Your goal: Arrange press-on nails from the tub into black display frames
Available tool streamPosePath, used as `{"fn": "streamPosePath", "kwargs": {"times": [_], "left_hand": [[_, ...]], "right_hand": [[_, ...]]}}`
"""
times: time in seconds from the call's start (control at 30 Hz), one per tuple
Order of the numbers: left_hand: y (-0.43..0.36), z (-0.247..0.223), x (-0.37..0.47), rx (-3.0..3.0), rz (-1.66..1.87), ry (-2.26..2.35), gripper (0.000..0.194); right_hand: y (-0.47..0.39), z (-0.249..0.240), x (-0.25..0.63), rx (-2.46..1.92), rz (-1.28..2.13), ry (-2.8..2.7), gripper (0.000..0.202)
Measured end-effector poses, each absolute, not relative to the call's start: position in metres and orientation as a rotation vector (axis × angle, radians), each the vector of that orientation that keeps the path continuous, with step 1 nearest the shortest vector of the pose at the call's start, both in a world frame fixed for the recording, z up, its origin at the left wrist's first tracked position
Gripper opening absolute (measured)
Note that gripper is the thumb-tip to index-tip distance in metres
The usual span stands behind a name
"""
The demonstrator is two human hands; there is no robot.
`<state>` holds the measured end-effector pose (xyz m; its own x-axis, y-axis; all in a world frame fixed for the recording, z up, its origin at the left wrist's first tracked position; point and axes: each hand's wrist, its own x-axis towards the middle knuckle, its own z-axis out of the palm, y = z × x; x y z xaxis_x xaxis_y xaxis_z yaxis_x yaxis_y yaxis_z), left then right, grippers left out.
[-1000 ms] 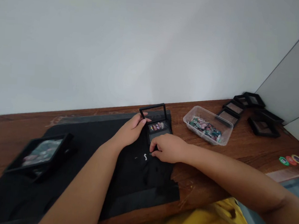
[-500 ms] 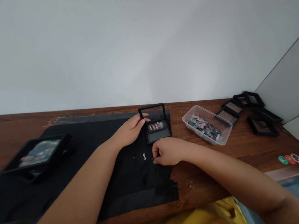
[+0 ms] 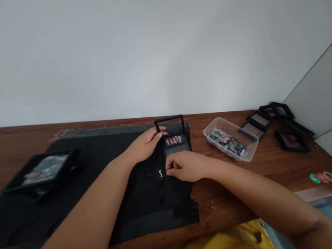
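A small black display case (image 3: 169, 150) stands with its windowed lid (image 3: 170, 119) raised on the black mat. Inside, toward the back, lies a row of small colourful pieces that look like press-on nails (image 3: 174, 140). My left hand (image 3: 146, 141) grips the case at its left side by the lid, thumb in front and fingers behind. Over the front right corner of the case, my right hand (image 3: 186, 165) is curled in a pinch; whatever its fingertips hold is hidden. A curled white scrap (image 3: 160, 173) and a tiny dark bit (image 3: 150, 174) lie just left of those fingertips.
A clear plastic tub (image 3: 209, 125) full of loose nail-like pieces stands to the right. Several black frames (image 3: 292, 141) sit at the far right, near round stickers (image 3: 329, 176). On the left, another black case (image 3: 40, 169) rests on the mat (image 3: 158, 206). A wall closes the back.
My right hand has shifted slightly left and up, bringing its pinched fingertips closer to the white scrap. The left hand keeps its hold on the case.
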<state>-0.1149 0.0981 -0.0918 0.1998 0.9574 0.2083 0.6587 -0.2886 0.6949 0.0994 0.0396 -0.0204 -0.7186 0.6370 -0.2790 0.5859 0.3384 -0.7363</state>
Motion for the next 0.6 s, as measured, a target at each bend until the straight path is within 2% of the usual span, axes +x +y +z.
{"fn": "streamPosePath", "kwargs": {"times": [0.13,0.23,0.37,0.6], "left_hand": [[0.098,-0.09,-0.116,2.001,0.85,1.502,0.048],[0.097,-0.088,-0.116,1.976,0.831,1.497,0.046],[0.096,-0.086,-0.116,1.945,0.815,1.488,0.047],[0.097,-0.086,-0.117,1.912,0.81,1.478,0.05]], "right_hand": [[0.046,-0.02,0.102,-0.943,1.956,-1.927,0.017],[0.052,-0.022,0.107,-0.587,2.237,-1.531,0.03],[0.057,-0.025,0.111,-0.342,2.311,-1.359,0.038],[0.056,-0.03,0.108,-0.379,2.263,-1.163,0.034]]}}
